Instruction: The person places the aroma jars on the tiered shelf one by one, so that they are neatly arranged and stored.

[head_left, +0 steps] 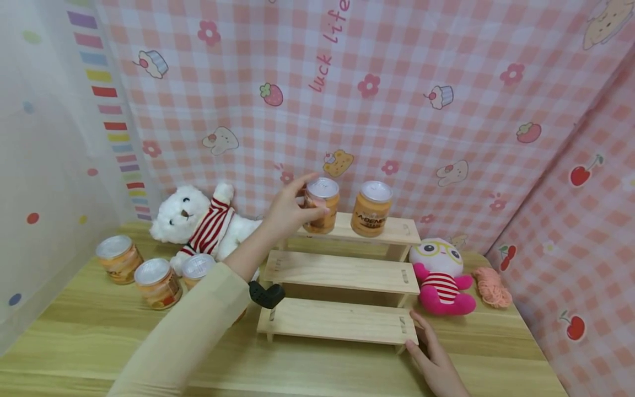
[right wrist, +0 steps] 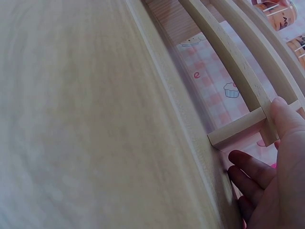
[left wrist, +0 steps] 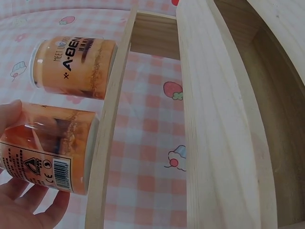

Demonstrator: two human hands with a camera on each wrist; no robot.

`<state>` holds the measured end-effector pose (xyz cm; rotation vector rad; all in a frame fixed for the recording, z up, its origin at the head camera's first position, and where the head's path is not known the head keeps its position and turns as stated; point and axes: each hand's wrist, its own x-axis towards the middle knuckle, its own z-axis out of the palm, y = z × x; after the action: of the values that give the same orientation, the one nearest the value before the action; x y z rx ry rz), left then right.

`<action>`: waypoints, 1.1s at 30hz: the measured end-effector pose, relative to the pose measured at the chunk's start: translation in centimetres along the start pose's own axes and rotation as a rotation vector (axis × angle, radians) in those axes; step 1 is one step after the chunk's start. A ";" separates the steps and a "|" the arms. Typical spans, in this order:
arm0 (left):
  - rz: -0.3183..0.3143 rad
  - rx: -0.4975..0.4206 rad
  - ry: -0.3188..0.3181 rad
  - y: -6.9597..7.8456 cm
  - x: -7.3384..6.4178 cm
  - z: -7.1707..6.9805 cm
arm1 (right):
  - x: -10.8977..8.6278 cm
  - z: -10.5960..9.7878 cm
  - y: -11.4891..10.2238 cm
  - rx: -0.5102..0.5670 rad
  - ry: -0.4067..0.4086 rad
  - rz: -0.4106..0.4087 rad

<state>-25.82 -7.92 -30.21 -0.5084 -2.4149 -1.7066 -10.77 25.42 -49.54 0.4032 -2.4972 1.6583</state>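
Observation:
My left hand (head_left: 292,208) grips an orange-labelled can (left wrist: 57,143) with a silvery lid, its thumb and fingers around the sides. The can stands on the top step of a three-tier wooden rack (head_left: 342,270). Just right of it on that step is a second, similar can (head_left: 372,209), upright and untouched. At the rack's lower right end, my right hand (head_left: 432,353) holds the bottom step by its end, thumb at the front corner and fingers toward the rear corner. The right wrist view shows that thumb (right wrist: 286,119) against the wood.
Several more cans (head_left: 157,284) stand on the table at left, some partly hidden by my left sleeve. A white teddy bear (head_left: 198,220) leans behind them. Right of the rack sit a pink plush toy (head_left: 441,275) and peach yarn (head_left: 492,288). A checked curtain (head_left: 347,110) hangs behind.

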 end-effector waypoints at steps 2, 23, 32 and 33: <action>0.002 0.005 0.000 -0.1 0.0 0.1 | 0.0 0.0 0.0 0.001 -0.002 -0.001; 0.117 -0.077 0.047 -0.5 -3.9 -2.4 | -0.3 -0.2 0.1 -0.003 0.001 0.013; 0.140 -0.028 0.099 -0.8 -7.4 -3.4 | -0.2 -0.2 0.0 -0.003 -0.010 0.021; 0.141 -0.022 0.106 -0.9 -7.7 -3.6 | -0.2 -0.2 -0.1 -0.002 -0.012 0.025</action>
<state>-19.18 -13.00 -32.10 -0.5618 -2.2336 -1.6597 -10.59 25.59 -49.47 0.3847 -2.5227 1.6671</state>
